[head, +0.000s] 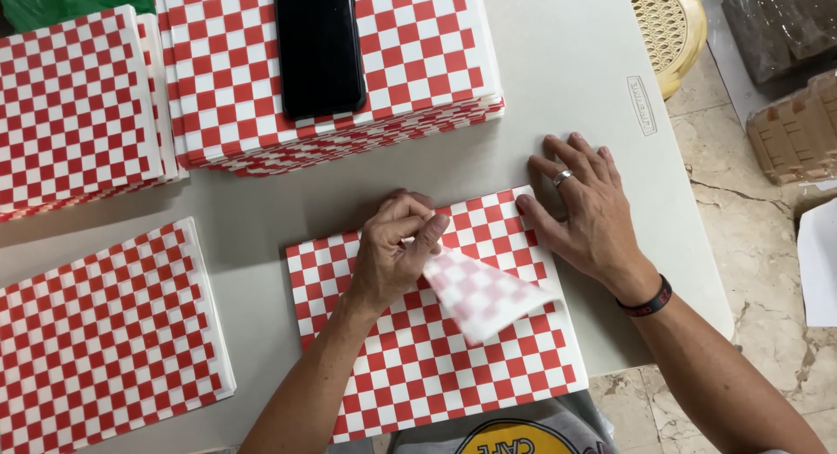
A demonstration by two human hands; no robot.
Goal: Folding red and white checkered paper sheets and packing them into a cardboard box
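**Checkered paper sheet folded over at the centre of the table**

Checkered paper sheet (pixel 436 349), red and white, lies flat on the grey table (pixel 575 61) in the lower centre of the frame, close to the person's body. One corner of it is lifted and turned over, so its pale, faded back side (pixel 479 293) shows as a triangle-like flap above the rest of the sheet.

The left hand (pixel 392 253) pinches this flap between thumb and fingers near its upper end; the fingers are closed on the paper, the palm hovering over the sheet. The right hand (pixel 588 210) is open and spread flat, with nothing grasped. Its thumb touches the upper right edge of the sheet and the other fingers rest on the bare table just beside it. It wears a ring on one finger and a dark wristband (pixel 647 301) at the wrist.

At the upper centre of the frame stands a thick stack of the same checkered paper (pixel 418 61), and a black phone (pixel 319 44) lies on top of it, screen dark. A second stack (pixel 70 114) is at the upper left, touching or almost touching the first one. A lower pile of checkered sheets (pixel 105 332) lies at the lower left, well apart from the folded sheet.

At the upper right, beyond the table edge, a yellow woven stool (pixel 671 27) stands on the marble floor (pixel 741 245), and brown cartons wrapped in clear plastic (pixel 793 131) are near the right border.
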